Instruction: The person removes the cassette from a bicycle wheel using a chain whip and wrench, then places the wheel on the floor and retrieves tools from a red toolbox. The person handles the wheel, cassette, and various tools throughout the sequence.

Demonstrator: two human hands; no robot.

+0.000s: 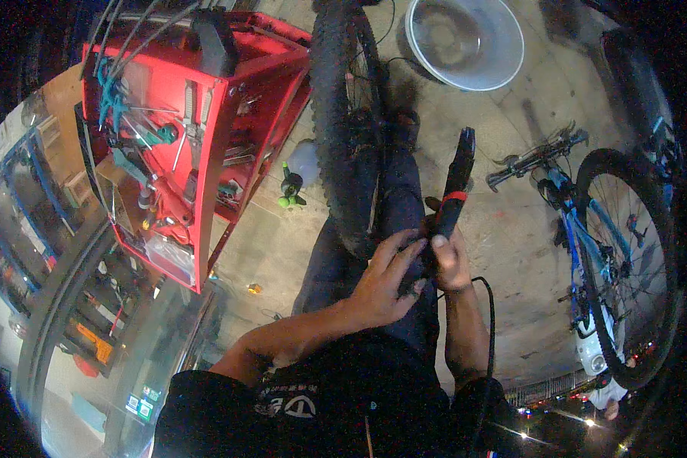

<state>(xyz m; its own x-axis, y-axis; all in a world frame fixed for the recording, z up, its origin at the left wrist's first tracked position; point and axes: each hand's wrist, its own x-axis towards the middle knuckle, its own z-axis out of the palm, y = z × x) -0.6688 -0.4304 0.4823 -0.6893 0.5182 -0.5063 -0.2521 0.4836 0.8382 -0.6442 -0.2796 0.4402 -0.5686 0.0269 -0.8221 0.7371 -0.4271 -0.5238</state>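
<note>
A long black tool with a red band (455, 195) points up and away from me. My right hand (453, 263) is closed round its lower end, the thumb lying along it. Beside it, my left hand (385, 278) has its fingers curled over something dark, which I cannot make out. A black cable or hose (491, 320) loops up near my right wrist; where it ends is hidden. Just beyond my hands stands a knobbly black bicycle tyre (330, 137), upright in front of my legs.
At the left is a red tool cabinet (220, 153) full of hand tools. Near it on the floor is a green-topped spray bottle (290, 187). A clear bucket (466, 42) stands at the far side. A blue bicycle (580, 221) is at the right.
</note>
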